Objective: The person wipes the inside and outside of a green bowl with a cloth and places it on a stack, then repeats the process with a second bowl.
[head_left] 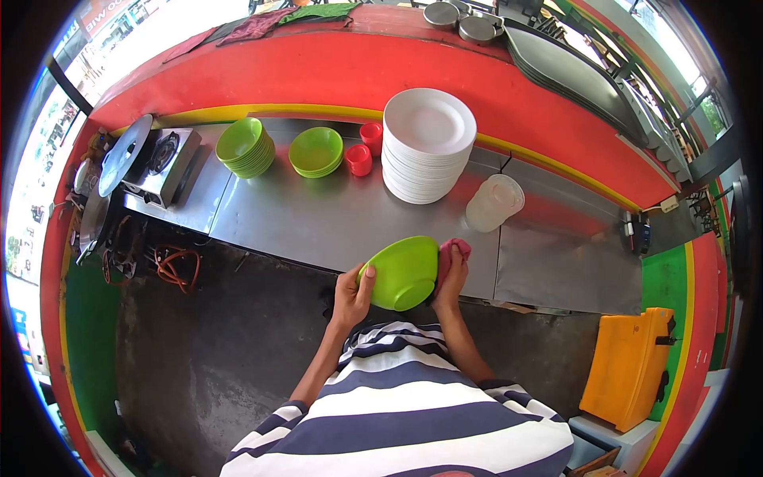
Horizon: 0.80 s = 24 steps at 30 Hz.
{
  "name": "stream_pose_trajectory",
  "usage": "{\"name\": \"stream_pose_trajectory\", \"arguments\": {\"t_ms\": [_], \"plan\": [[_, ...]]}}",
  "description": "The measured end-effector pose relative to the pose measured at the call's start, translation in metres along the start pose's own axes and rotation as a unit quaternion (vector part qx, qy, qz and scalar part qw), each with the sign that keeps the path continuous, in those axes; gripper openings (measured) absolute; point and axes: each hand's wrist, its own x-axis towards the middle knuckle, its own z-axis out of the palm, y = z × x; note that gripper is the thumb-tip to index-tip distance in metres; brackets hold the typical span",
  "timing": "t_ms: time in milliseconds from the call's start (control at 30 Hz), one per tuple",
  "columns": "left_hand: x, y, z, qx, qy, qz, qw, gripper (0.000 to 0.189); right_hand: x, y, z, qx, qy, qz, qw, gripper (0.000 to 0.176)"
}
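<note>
A lime green bowl (403, 273) is tilted on edge in front of my chest, above the near edge of the steel counter (318, 219). My left hand (351, 296) grips its left rim. Against the bowl's right side, my right hand (451, 274) presses a pink cloth (456, 247).
On the counter stand a tall stack of white plates (425, 147), two stacks of green bowls (245, 147) (316, 152), red cups (364, 149) and clear lidded tubs (493, 203). A gas stove (165, 163) with a pot lid (124, 154) sits at the left. An orange box (628, 366) is at the right.
</note>
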Motion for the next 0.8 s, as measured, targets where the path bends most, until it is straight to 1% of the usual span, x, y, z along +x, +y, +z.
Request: {"name": "stream_pose_trajectory", "arguments": {"t_ms": [67, 100, 133, 167, 200, 267, 300, 400, 433, 500, 533, 567, 600, 667, 700, 800], "plan": [[0.003, 0.0, -0.007, 0.065, -0.011, -0.004, 0.998, 0.044, -0.008, -0.003, 0.009, -0.076, -0.046, -0.02, 0.996, 0.019], [0.005, 0.001, -0.01, 0.096, -0.017, -0.006, 0.995, 0.044, -0.012, -0.007, 0.014, -0.084, -0.101, -0.028, 0.991, 0.02], [0.006, 0.004, -0.011, 0.135, -0.039, -0.005, 0.99, 0.041, -0.017, -0.01, 0.021, -0.157, -0.153, -0.107, 0.97, 0.022], [0.007, 0.01, -0.012, 0.174, -0.061, -0.004, 0.983, 0.038, -0.021, -0.013, 0.028, -0.227, -0.205, -0.185, 0.934, 0.025], [0.007, 0.012, -0.013, 0.212, -0.084, -0.002, 0.974, 0.035, -0.027, -0.016, 0.037, -0.293, -0.252, -0.26, 0.885, 0.028], [0.002, -0.014, -0.016, 0.136, -0.07, 0.041, 0.987, 0.028, -0.049, -0.035, 0.062, -0.347, -0.339, -0.341, 0.805, 0.033], [0.003, -0.016, -0.017, 0.097, -0.065, 0.062, 0.991, 0.025, -0.054, -0.04, 0.068, -0.372, -0.378, -0.379, 0.759, 0.036], [-0.001, -0.011, -0.037, 0.108, -0.071, -0.015, 0.991, 0.02, -0.049, -0.029, 0.076, -0.324, -0.395, -0.325, 0.796, 0.04], [-0.001, -0.008, -0.044, 0.116, -0.066, -0.002, 0.991, 0.028, -0.048, -0.032, 0.079, -0.324, -0.388, -0.3, 0.809, 0.036], [-0.002, -0.009, -0.057, 0.094, -0.012, -0.04, 0.995, 0.035, -0.038, -0.002, 0.075, -0.226, -0.331, -0.186, 0.897, 0.034], [-0.003, -0.009, -0.062, 0.082, 0.015, -0.06, 0.995, 0.039, -0.034, 0.009, 0.075, -0.177, -0.297, -0.127, 0.93, 0.032], [-0.003, -0.009, -0.064, 0.043, 0.059, -0.055, 0.996, 0.047, -0.033, 0.018, 0.073, -0.172, -0.253, -0.083, 0.948, 0.032], [-0.004, -0.012, -0.064, 0.009, 0.104, -0.052, 0.993, 0.048, -0.031, 0.032, 0.07, -0.146, -0.209, -0.057, 0.965, 0.033], [-0.004, -0.018, -0.064, -0.058, 0.193, -0.045, 0.978, 0.048, -0.029, 0.065, 0.067, -0.092, -0.12, -0.006, 0.988, 0.035], [-0.001, -0.014, -0.058, -0.077, 0.247, -0.039, 0.965, 0.048, -0.037, 0.071, 0.074, -0.025, -0.094, 0.053, 0.994, 0.036], [-0.004, -0.025, -0.055, -0.065, 0.343, -0.001, 0.937, 0.049, -0.056, 0.088, 0.096, 0.073, -0.019, 0.154, 0.985, 0.035]]}}
